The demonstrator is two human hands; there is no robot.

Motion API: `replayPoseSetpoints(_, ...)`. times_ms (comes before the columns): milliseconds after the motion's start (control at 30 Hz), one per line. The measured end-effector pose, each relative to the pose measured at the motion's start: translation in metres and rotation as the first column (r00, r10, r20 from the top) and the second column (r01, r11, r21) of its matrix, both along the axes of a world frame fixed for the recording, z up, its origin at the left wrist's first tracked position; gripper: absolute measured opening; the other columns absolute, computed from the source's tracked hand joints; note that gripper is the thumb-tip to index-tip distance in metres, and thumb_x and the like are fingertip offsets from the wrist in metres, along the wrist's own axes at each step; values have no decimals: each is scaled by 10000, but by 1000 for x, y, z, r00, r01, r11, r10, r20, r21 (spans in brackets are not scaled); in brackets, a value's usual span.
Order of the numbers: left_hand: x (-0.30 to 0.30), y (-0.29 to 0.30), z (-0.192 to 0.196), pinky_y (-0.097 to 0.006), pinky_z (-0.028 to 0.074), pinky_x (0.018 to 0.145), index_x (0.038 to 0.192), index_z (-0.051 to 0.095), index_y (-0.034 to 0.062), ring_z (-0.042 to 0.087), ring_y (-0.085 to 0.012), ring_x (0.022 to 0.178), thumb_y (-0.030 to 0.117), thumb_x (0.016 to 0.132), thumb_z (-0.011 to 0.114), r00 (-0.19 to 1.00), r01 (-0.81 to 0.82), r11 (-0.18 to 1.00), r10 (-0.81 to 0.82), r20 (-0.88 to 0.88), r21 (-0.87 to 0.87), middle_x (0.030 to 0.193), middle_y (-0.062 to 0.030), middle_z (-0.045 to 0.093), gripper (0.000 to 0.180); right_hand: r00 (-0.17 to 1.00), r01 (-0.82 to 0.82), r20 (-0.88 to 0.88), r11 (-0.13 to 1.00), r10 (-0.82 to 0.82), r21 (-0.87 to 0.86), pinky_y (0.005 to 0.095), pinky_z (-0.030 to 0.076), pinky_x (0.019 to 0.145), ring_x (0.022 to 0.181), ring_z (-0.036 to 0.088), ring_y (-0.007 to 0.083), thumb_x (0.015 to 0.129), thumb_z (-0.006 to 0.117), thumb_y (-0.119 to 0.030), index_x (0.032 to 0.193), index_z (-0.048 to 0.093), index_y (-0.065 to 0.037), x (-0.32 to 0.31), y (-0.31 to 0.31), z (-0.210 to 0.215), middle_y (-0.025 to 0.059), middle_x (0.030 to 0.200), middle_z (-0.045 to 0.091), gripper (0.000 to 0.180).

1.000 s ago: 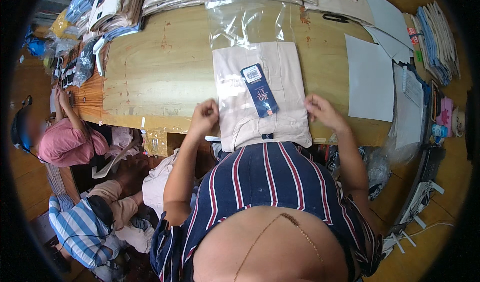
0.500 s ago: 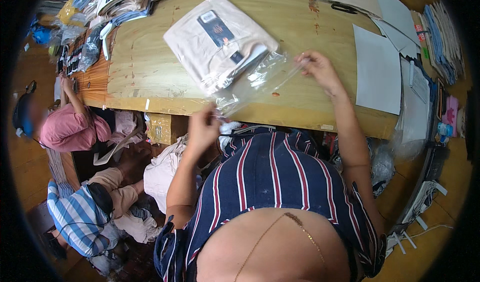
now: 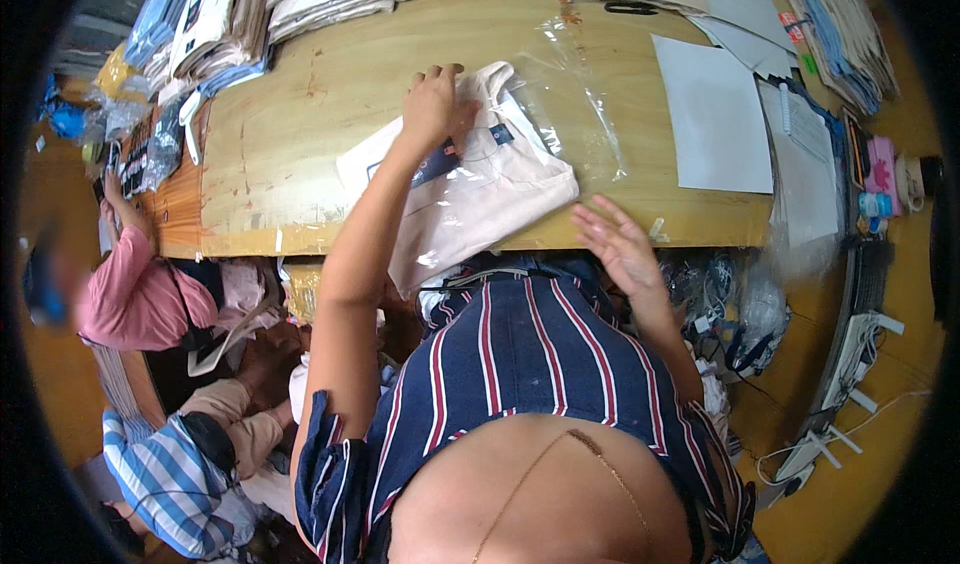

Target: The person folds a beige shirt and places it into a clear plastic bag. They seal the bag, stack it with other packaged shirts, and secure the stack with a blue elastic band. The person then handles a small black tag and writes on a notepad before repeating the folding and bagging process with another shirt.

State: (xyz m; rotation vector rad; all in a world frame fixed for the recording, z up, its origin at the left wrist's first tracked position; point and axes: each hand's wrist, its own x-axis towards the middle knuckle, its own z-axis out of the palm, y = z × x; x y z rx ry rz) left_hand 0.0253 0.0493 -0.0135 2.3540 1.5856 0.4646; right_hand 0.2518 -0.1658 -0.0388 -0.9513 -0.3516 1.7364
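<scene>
The folded beige shirt [image 3: 520,179] lay on the bench [image 3: 290,144] at its near edge, in front of the person, inside a clear plastic bag [image 3: 585,114] whose loose film spread out beyond the collar. The left hand [image 3: 430,109] was over the shirt's far left side, fingers bent; whether they pinched anything could not be told. The right hand [image 3: 618,249] was empty, its fingers apart, just right of the shirt at the near edge.

The shirt's near corner overhung the bench, so a pull toward the body could have tipped or creased it. The loose film might have wrinkled or doubled under if the shirt were turned over it, and the navy hang tag [image 3: 437,167], partly behind the left forearm, could have skewed under pressure.

The collar end, with its dark neck label [image 3: 501,135], pointed far right; the long axis ran slantwise from near left to far right.
</scene>
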Motion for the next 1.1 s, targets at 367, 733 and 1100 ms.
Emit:
replayPoseSetpoints(367, 19, 28, -16, -354, 402, 736, 1040, 466, 72, 500, -264, 905, 271, 643, 669, 988, 118, 987, -128, 91, 111, 961, -114, 525, 488, 705, -462, 590, 886, 393, -38, 270, 481, 715, 806, 584, 203, 804, 484, -56, 1065, 457, 38, 41, 33, 4, 139, 897, 582, 279)
replayPoseSetpoints(733, 2, -84, -16, -524, 102, 952, 1273, 274, 178, 189, -250, 1232, 463, 791, 396, 970, 70, 986, -32, -241, 152, 1330, -54, 236, 573, 671, -707, 352, 706, 652, 41, 218, 473, 519, 609, 578, 133, 779, 531, -85, 1053, 485, 1, 50, 173, 7, 102, 790, 584, 291)
replayPoseSetpoints(1100, 7, -85, -12, -542, 119, 941, 1266, 283, 256, 196, -263, 1225, 476, 789, 390, 973, 65, 989, -32, -230, 135, 1326, -58, 240, 537, 344, -710, 938, 664, 35, 235, 255, 394, 587, 626, 486, 150, 637, 692, -239, 728, 642, -73, -4, 203, -19, 44, 673, 494, 196)
